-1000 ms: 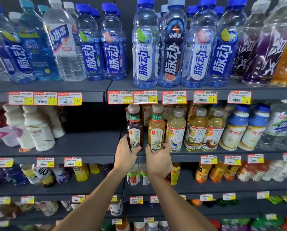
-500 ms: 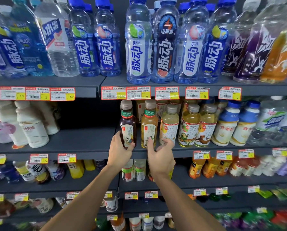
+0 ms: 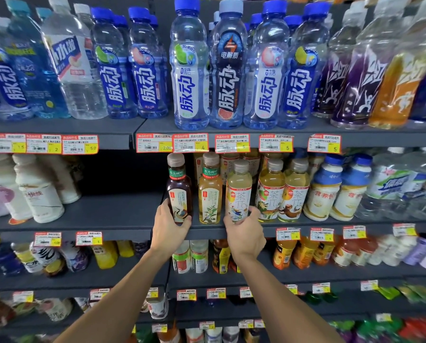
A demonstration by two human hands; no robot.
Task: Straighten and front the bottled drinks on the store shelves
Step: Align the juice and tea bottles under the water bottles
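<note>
Front edge of dark-grey metal shelf [image 3: 108,214]. Landmark: upright amber plastic tea bottle with green neck band [image 3: 210,194].
- Just left of it: dark brown plastic tea bottle [image 3: 179,191], base clasped by left hand [image 3: 168,225].
- Just right: pale yellow plastic tea bottle [image 3: 239,191], base clasped by right hand [image 3: 245,232].
- Farther right: two yellow tea bottles [image 3: 271,191], crowding close.

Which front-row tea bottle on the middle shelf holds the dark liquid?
The leftmost: the dark tea bottle, gripped low by the left hand. Its neighbours, including the pale tea bottle gripped by the right hand, hold yellow or amber tea.
</note>
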